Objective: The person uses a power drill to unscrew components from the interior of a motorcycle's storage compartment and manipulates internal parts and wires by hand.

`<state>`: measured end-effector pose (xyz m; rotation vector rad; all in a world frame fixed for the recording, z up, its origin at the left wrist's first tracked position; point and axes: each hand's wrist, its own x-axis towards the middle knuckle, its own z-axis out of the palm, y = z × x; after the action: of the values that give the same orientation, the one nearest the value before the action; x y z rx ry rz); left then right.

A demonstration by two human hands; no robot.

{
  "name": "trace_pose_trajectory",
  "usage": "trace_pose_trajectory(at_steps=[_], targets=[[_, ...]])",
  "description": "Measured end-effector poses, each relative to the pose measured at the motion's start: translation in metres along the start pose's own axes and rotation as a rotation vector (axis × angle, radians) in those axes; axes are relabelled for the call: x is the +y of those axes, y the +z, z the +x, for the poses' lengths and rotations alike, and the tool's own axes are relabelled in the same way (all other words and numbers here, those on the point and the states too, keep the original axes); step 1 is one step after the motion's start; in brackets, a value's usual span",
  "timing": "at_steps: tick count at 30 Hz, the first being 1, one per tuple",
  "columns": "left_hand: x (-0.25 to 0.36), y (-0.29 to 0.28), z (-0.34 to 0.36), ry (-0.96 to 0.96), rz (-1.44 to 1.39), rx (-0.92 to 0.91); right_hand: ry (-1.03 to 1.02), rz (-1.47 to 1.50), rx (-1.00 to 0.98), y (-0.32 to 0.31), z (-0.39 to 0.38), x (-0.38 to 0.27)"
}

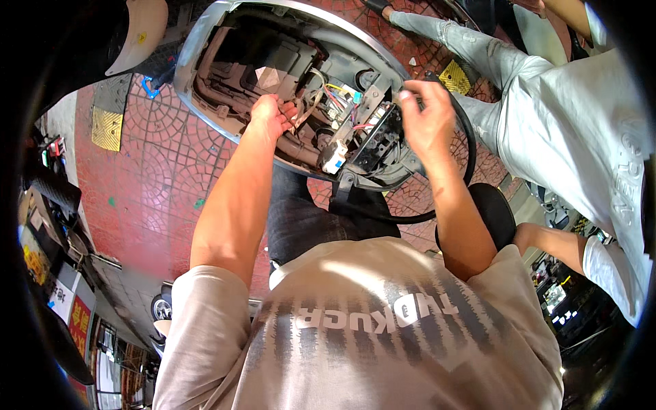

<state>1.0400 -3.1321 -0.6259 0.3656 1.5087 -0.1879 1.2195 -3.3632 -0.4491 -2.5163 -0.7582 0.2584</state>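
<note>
An opened scooter body (205, 41) with a silver-grey rim lies before me, its inner compartment and wiring exposed. My left hand (273, 115) reaches into it, fingers curled beside a bundle of thin wires (318, 89); what they grip, if anything, is hidden. My right hand (429, 116) is over the right end of the body with thumb and fingers drawn together; what lies between them does not show clearly. A thick black cable (471, 140) passes behind that hand and loops down around my right forearm. A white connector (335, 157) sits at the near edge of the wiring.
A person in a light shirt (567, 123) and pale jeans stands close on the right. Red patterned paving (164, 157) lies below. Black-and-yellow ramp pieces (107, 130) are at the left, with a blue-handled object (150, 87) nearby. A black rounded pad (493, 215) is beside my right forearm.
</note>
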Motion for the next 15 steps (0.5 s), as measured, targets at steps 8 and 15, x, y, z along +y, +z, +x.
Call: trace_pose_trajectory(at_steps=[8,15], targets=[[-0.003,0.007,-0.012,0.008,0.030,-0.008,-0.403,-0.004,-0.472,0.023,-0.093,-0.042],[-0.002,0.004,-0.010,0.032,0.059,-0.015,-0.321,-0.133,-0.420,0.040,-0.098,-0.052]])
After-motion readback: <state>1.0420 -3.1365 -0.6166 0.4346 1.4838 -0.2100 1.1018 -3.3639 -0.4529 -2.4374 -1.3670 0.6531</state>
